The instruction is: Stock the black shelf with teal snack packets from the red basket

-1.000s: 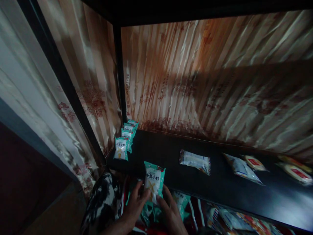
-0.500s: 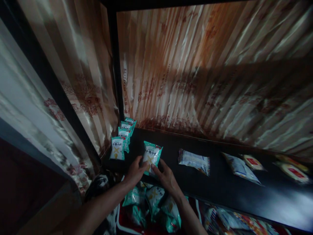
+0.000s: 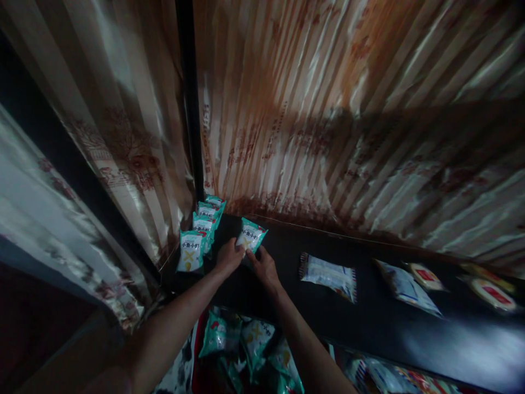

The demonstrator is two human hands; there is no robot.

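Observation:
Both my hands reach onto a dark shelf (image 3: 369, 323) and pinch one teal snack packet (image 3: 252, 236) by its lower edge. My left hand (image 3: 229, 256) grips its left corner and my right hand (image 3: 262, 265) its right corner. The packet stands tilted near the shelf's back left, just right of a row of several like teal packets (image 3: 200, 230) lined up along the left end. Below the shelf's front edge lie more teal packets (image 3: 246, 347) in a heap.
A pale wrapped packet (image 3: 328, 274) lies flat mid-shelf, with other pale and red-labelled packets (image 3: 426, 279) farther right. Striped satin curtains (image 3: 328, 120) hang behind and to the left. A black post (image 3: 189, 98) stands at the corner. More mixed packets (image 3: 394, 375) lie below right.
My hands lifted the teal packet from the heap below, carried it up and back over the shelf, and now hold it near the row at the back left.

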